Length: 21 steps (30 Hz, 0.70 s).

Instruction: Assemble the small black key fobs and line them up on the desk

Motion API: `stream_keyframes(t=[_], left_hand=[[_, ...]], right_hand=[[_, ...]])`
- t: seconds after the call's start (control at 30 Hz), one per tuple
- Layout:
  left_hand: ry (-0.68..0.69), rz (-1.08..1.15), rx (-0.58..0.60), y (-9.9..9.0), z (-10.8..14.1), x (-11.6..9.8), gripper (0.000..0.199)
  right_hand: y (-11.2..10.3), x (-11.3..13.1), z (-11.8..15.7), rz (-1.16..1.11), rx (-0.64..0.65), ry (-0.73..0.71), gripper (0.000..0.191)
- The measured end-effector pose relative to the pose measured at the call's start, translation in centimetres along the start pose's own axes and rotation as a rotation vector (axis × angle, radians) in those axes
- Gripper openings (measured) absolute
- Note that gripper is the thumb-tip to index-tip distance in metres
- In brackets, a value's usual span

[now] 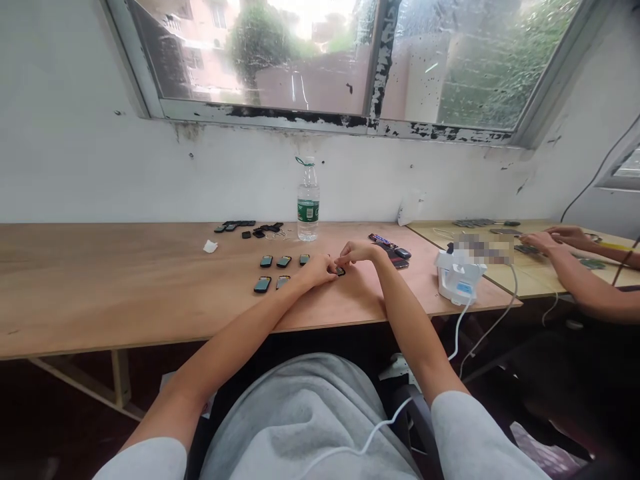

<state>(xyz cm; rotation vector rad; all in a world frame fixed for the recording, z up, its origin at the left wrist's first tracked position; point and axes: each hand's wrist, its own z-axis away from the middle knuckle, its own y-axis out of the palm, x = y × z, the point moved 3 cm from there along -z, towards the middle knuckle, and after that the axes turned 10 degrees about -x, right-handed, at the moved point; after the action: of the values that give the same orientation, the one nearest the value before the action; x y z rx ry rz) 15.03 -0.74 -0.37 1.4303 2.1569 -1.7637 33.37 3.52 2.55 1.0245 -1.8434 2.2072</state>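
Both of my hands meet over the wooden table, their fingertips close together at a small dark device with a screen. My left hand reaches in from the left, its fingers bent together beside the device. From the right, my right hand has its fingers pinched at the device's upper edge. What lies between the fingertips is too small to make out. Left of my hands, several similar devices lie in two rows, screens up; my left forearm partly covers one in the near row.
A water bottle stands near the wall. Dark parts and a white scrap lie left of it. Rightward are a black device, a wrapper and a white power strip with cables. Another person's hands work at the far right.
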Motion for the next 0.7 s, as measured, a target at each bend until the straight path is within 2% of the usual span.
stream_keyframes(t=[0.17, 0.3, 0.43, 0.5, 0.57, 0.63, 0.7], left_hand=[[0.015, -0.022, -0.022, 0.0, -0.2, 0.0, 0.008], [0.028, -0.04, -0.046, 0.0, 0.0, -0.1, 0.012], [0.049, 0.02, 0.024, -0.7, 0.5, -0.5, 0.02], [0.053, 0.015, 0.003, -2.1, 0.3, -0.4, 0.026], [0.068, -0.045, -0.094, -4.3, -0.4, 0.2, 0.035], [0.078, -0.117, -0.216, -7.1, -1.4, 1.4, 0.041], [0.038, -0.143, -0.293, -10.0, -2.1, 3.4, 0.042]], right_hand=[[0.1, -0.3, 0.0, 0.006, 0.01, 0.02, 0.035], [0.6, -0.4, -0.6, -0.008, 0.002, -0.109, 0.025], [1.4, -0.1, -1.0, -0.107, 0.046, -0.202, 0.028], [1.8, 0.1, -1.1, -0.122, 0.046, -0.208, 0.027], [2.2, 0.6, -1.3, -0.165, 0.059, -0.22, 0.03], [2.7, 1.1, -1.5, -0.226, 0.102, -0.249, 0.038], [2.9, 1.3, -1.8, -0.255, 0.091, -0.293, 0.043]])
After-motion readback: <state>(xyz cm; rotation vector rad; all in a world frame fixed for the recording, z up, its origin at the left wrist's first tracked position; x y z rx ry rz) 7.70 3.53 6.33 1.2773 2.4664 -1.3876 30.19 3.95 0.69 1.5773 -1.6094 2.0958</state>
